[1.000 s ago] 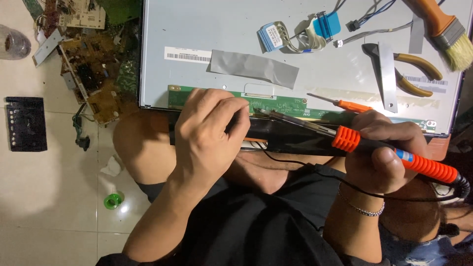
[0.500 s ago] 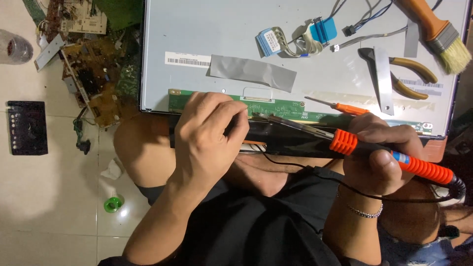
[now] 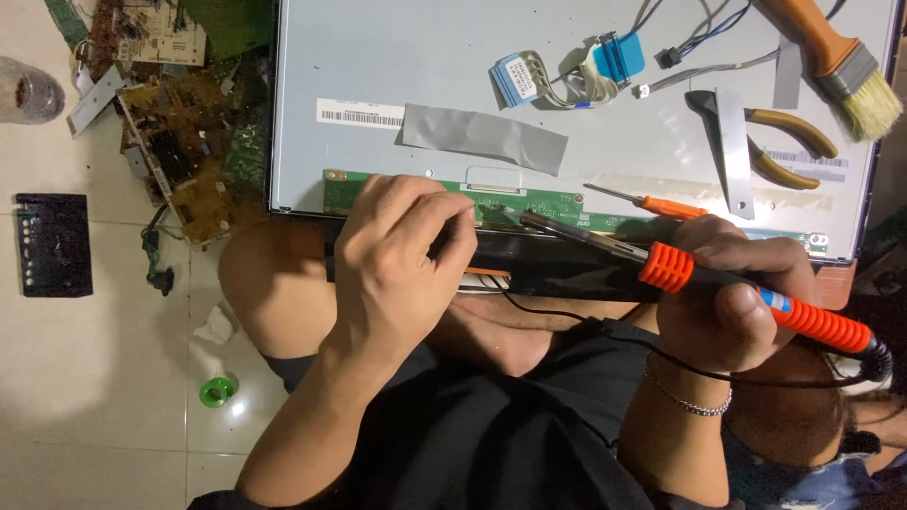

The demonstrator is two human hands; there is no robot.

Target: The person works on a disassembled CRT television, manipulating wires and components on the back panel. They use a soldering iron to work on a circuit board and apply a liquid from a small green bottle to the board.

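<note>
Little changed since earlier frames: soldering iron [image 3: 746, 293] tip edged slightly along green circuit strip [image 3: 529, 203]; both hands kept in place.

Right hand [image 3: 732, 302] clamped on orange iron handle, tip laid on strip at lower edge of grey display panel [image 3: 567, 104], which rests across lap.

Left hand [image 3: 402, 260] pinched shut over strip just left of tip; what is pinched cannot be told.

Step judged as soldering on strip. Tip best held steady, at shallow angle; left fingertips kept off hot tip; black cord [image 3: 567, 331] kept slack across lap.

Small screwdriver [image 3: 652, 203] lies near tip; pliers [image 3: 775, 142] and brush [image 3: 841, 66] well apart.
</note>
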